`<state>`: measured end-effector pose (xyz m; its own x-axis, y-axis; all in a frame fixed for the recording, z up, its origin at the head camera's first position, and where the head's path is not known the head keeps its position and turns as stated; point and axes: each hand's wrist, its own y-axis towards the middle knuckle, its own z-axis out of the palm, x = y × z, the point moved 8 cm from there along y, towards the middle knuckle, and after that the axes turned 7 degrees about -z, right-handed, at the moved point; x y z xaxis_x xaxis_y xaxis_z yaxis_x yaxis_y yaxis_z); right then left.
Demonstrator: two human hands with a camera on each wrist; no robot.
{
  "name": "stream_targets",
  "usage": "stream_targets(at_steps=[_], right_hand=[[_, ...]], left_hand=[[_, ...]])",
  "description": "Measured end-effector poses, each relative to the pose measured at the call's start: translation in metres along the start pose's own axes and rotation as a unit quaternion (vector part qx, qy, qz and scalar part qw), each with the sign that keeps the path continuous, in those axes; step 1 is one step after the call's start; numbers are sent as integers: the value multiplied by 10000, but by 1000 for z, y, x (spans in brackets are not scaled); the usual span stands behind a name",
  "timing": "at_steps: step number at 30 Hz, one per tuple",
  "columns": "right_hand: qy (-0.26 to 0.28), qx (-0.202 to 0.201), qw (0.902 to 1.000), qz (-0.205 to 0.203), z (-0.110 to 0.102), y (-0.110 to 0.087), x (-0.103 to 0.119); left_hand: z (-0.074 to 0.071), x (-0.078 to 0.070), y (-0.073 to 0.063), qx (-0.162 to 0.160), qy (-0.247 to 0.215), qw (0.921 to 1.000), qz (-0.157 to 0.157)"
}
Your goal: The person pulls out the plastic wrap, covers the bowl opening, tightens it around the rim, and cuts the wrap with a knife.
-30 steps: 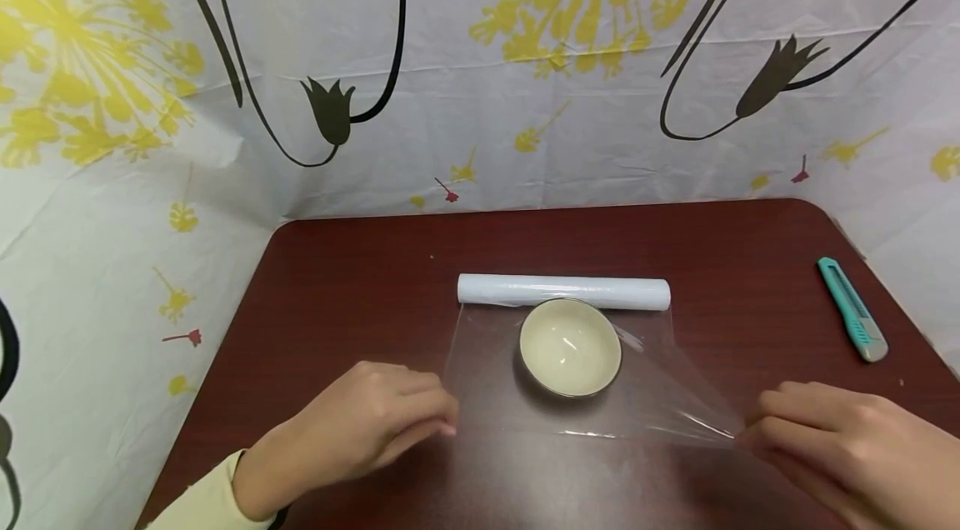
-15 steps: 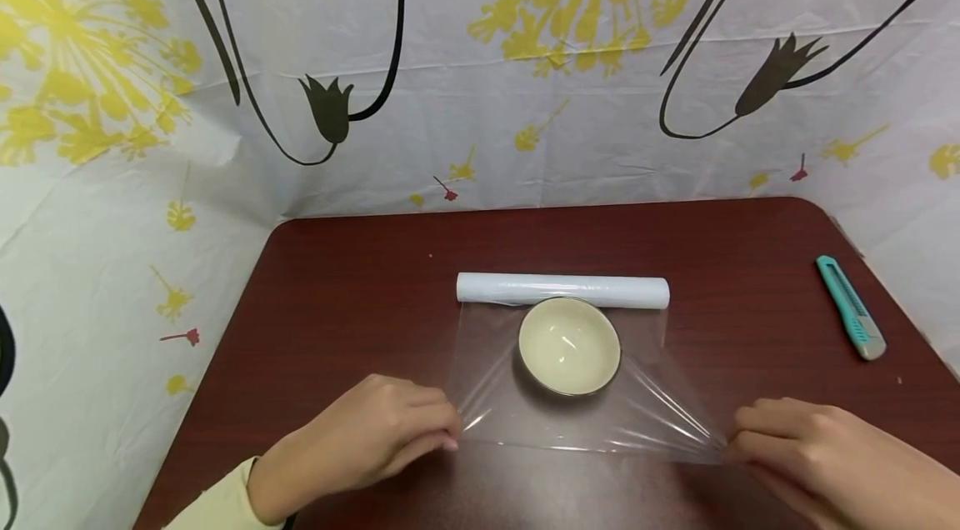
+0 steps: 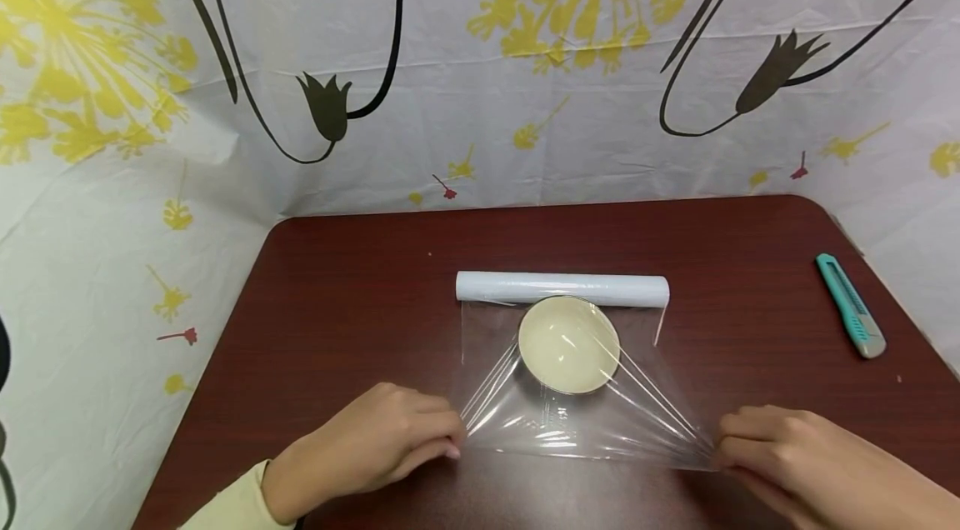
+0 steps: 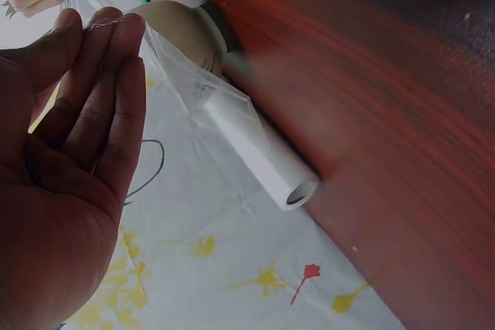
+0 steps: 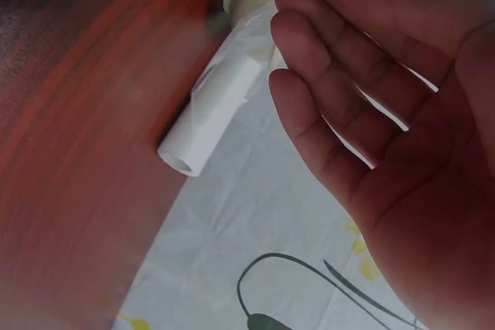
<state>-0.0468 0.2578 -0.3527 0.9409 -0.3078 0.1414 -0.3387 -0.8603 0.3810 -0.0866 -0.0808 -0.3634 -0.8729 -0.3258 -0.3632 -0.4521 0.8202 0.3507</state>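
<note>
A clear sheet of plastic wrap (image 3: 555, 430) stretches from its white roll (image 3: 562, 288) over a cream bowl (image 3: 568, 345) toward the near side of the table. My left hand (image 3: 382, 447) pinches the sheet's near left corner between thumb and fingers. At the near right corner, my right hand (image 3: 787, 455) pinches the film too. Taut creases run from both hands to the bowl's rim. The left wrist view shows the bowl (image 4: 182, 32) from the side, with film drawn over it and the roll (image 4: 263, 152) beyond.
A teal utility knife (image 3: 851, 307) lies at the right of the dark red-brown table (image 3: 360, 280). Behind and to the left hangs a white floral-patterned sheet (image 3: 450, 97) that meets the table's edges.
Both hands have come slightly nearer the body, the right one also inward to the left. The film has been pulled down and tightened against the bowl, with more creases showing.
</note>
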Motion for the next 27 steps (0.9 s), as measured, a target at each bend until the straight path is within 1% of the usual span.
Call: stream_targets(at_steps=[3,7,13,18,20,21,27], right_hand=[[66,9,10000,-17,5,-2,-1],[183,70,9998,55,11,-6,-4],[488,139,9984,265,20,-10,-10],[328,84,9994,89,23,-9,-8],[343,100,9993,98,25,-9,-8],[413,112,9989,166,26,-9,-9],[618,281,9968,417,34,-12,-15]], left_hand=[[4,1,-1,35,15,10000,-30],[10,5,-2,122,-27,9998,-163],[16,7,-2,97,66,9999,-79],[20,10,-3,161,39,9998,-131],[22,11,-3,207,44,9996,-194],[22,12,-3,226,49,9995,-226],[29,17,-2,389,94,9976,-564]])
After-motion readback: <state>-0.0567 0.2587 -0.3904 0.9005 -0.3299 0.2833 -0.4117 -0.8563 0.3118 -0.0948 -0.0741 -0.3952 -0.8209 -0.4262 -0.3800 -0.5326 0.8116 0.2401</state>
